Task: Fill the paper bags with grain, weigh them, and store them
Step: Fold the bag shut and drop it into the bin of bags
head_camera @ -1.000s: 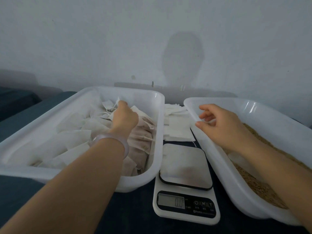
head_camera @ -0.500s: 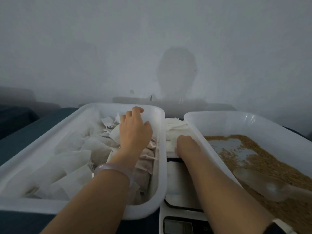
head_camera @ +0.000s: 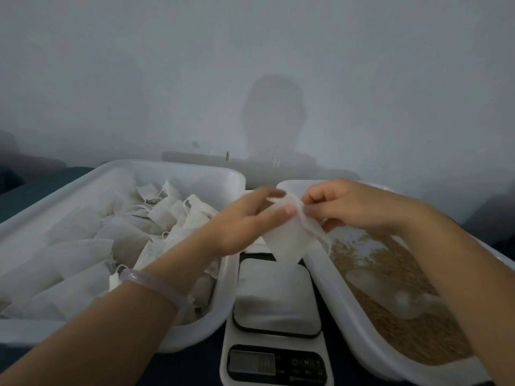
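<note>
white and thin, a small paper bag (head_camera: 287,240) hangs in the middle of the scene, held up by both hands above the far end of the scale (head_camera: 276,302). the left hand (head_camera: 245,221) pinches one side of the bag's top edge between thumb and fingers. the right hand (head_camera: 351,207) pinches the other side with curled fingers, and the top looks crumpled between them. the bag's lower corner points down toward the scale's platform; i cannot tell whether it touches it.

the scale sits near, between two white plastic tubs, and its display is too blurred to read. the left tub (head_camera: 178,169) is heaped with filled bags (head_camera: 83,246), some with strings showing. the right tub (head_camera: 334,296) holds brown grain (head_camera: 446,330), with bare patches of the tub floor at its far end. a clear scoop (head_camera: 390,296) lies in the grain. a pale bracelet (head_camera: 156,285) circles the left wrist, which crosses over the near right corner of the left tub. behind everything stands a grey wall (head_camera: 250,65) carrying a head-shaped shadow (head_camera: 274,115).
</note>
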A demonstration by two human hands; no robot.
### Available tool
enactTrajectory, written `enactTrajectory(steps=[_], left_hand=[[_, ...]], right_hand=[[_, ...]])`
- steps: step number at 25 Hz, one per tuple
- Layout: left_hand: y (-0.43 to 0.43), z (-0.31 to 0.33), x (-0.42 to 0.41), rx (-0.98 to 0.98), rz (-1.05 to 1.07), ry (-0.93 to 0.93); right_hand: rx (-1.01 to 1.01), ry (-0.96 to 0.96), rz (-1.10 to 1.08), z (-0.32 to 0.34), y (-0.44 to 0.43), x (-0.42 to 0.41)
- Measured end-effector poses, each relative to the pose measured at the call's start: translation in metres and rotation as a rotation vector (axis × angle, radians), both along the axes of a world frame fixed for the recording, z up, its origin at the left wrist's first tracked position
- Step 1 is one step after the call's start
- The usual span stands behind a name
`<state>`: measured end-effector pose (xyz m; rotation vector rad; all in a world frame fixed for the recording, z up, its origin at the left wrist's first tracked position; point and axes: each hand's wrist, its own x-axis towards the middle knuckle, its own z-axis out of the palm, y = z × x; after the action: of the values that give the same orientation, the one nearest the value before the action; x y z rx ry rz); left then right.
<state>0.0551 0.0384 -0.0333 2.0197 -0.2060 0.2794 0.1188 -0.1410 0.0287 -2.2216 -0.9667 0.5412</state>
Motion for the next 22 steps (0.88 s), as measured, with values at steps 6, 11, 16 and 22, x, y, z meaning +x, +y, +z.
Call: enactTrajectory(steps=[6, 11, 16, 22], left_hand=[[-0.013, -0.002, -0.002, -0.142, -0.053, 0.125], [-0.011, -0.001, -0.001, -0.068, 0.039, 0.125], [-0.008, -0.002, -0.003, -0.128, 0.06, 0.144], [-0.011, -0.001, -0.005, -0.049, 0.055, 0.076]], right_hand=[[0.449, -0.036, -0.099, -0.039, -0.023, -0.007], [0.648, -0.214, -0.335, -0.063, -0.02, 0.0], [0.64, -0.279, -0.274, -0.063, -0.023, -0.003], [0.627, -0.25, -0.26, -0.063, -0.021, -0.004]])
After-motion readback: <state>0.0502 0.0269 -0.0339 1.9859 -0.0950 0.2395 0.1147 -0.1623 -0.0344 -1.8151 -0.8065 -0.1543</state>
